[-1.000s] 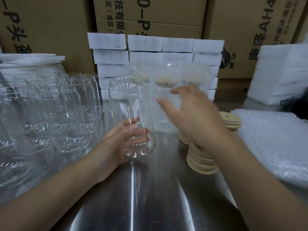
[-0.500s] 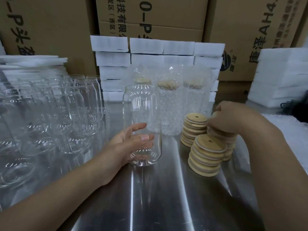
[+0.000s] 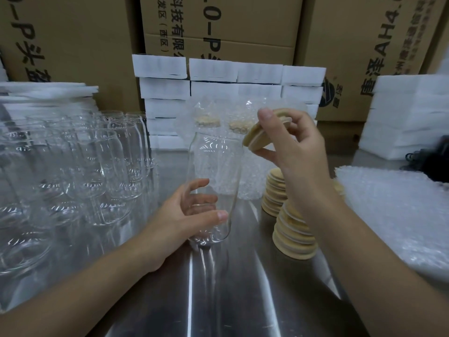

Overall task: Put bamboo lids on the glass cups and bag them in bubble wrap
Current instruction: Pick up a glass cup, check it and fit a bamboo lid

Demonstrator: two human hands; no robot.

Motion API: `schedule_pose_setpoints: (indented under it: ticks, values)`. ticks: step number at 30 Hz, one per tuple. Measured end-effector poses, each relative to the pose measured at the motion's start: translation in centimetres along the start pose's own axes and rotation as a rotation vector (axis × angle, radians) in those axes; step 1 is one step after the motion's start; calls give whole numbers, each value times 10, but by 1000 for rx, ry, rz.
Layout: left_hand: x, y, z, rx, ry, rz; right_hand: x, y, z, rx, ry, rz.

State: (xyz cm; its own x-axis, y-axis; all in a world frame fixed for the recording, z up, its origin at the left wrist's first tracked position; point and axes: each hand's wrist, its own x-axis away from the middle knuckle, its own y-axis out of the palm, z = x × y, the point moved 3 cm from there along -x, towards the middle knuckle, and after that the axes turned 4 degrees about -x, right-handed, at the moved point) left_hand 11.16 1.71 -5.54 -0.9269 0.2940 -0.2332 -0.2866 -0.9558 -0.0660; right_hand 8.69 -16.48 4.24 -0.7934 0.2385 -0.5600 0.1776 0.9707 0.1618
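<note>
A clear glass cup [image 3: 215,166] stands upright on the steel table [image 3: 243,288], with my left hand [image 3: 187,215] wrapped around its lower half. Just right of the cup's mouth and slightly above it, my right hand [image 3: 294,147] pinches a round bamboo lid [image 3: 257,136], tilted on edge. Stacks of bamboo lids [image 3: 291,237] sit on the table under my right forearm. Behind the cup stand bagged cups [image 3: 245,171] in bubble wrap, their lids showing through.
Several bare glass cups [image 3: 80,171] crowd the left side. A pile of bubble-wrap bags [image 3: 398,215] lies at the right. White foam blocks [image 3: 230,76] and cardboard boxes [image 3: 218,25] wall off the back.
My right hand has lifted one lid off the stacks and carried it up and left to beside the cup's mouth. My left hand keeps its hold on the cup.
</note>
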Motion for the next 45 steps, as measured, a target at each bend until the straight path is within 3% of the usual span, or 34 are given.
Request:
schedule_pose_setpoints:
  ticks: [9, 16, 29, 45]
  values:
    - [1, 1, 0, -68, -18, -54, 2, 0, -6, -266, -82, 55]
    - [4, 4, 1, -123, -3, -95, 4, 8, 3, -194, -65, -3]
    - [7, 6, 3, -194, 0, -148, 12, 16, 10, 100, -246, -114]
    - [6, 5, 3, -204, -12, -151, 18, 23, 12, 17, -151, -148]
